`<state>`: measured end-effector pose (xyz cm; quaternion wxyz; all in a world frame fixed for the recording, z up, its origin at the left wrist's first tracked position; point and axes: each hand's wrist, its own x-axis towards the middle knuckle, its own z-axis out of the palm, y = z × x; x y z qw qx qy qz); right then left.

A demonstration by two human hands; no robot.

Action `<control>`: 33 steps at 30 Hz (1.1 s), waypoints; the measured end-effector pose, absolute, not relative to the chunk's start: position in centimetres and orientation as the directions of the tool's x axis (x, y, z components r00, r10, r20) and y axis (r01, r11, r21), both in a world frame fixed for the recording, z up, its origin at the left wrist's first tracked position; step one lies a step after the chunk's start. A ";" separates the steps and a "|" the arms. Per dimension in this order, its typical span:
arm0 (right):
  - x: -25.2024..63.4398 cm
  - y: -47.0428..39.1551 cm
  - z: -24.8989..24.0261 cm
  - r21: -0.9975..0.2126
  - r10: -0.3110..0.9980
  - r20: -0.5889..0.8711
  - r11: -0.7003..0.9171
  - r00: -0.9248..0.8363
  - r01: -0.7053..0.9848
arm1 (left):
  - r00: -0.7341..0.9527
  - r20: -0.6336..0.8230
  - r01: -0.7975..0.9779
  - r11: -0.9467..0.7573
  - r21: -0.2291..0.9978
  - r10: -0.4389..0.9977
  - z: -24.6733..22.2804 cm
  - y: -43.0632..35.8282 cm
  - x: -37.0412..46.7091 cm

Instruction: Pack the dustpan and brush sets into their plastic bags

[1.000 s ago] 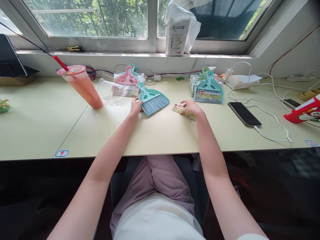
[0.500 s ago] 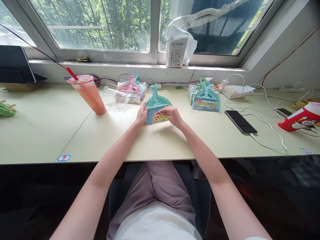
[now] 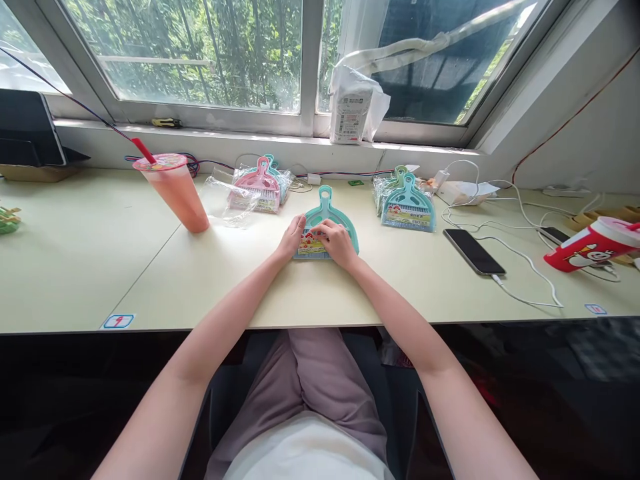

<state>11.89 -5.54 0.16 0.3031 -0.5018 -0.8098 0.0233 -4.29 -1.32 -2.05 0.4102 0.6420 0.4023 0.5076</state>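
A turquoise dustpan (image 3: 325,212) with a small brush nested in it lies on the table in front of me, handle pointing away. A colourful label (image 3: 309,245) covers part of the brush bristles. My left hand (image 3: 291,239) grips the set at its left edge, fingers closed against the label's side. My right hand (image 3: 338,244) rests over the dustpan's right half, its bent fingertips pinched at the label. Those fingers hide much of the label and bristles.
Wrapped pink dustpan sets (image 3: 260,187) lie behind left, and wrapped turquoise and green ones (image 3: 407,205) behind right. A tilted-looking drink cup (image 3: 175,193) stands left beside clear plastic wrapping (image 3: 233,203). At right are a charging phone (image 3: 474,251), white cables and a red cup (image 3: 590,248).
The dustpan set has shifted right and turned, its handle now farther right. My right fingers have moved left across the label, and my left hand has moved slightly right with the set.
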 end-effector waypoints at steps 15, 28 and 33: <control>13.7 -4.2 0.0 -0.586 0.783 0.566 0.163 0.257 0.793 | 0.100 0.319 -0.076 -0.312 0.947 0.942 -2.6 -0.2 -5.5; 13.9 -3.2 -1.1 -0.954 0.988 0.013 0.058 0.152 -0.295 | 0.031 0.400 -0.075 -0.397 0.915 0.916 -2.2 0.0 -6.2; 14.1 -3.4 -0.4 -0.945 0.991 0.003 0.047 0.135 -0.324 | 0.013 0.369 -0.107 -0.366 0.925 0.929 -2.1 0.1 -6.2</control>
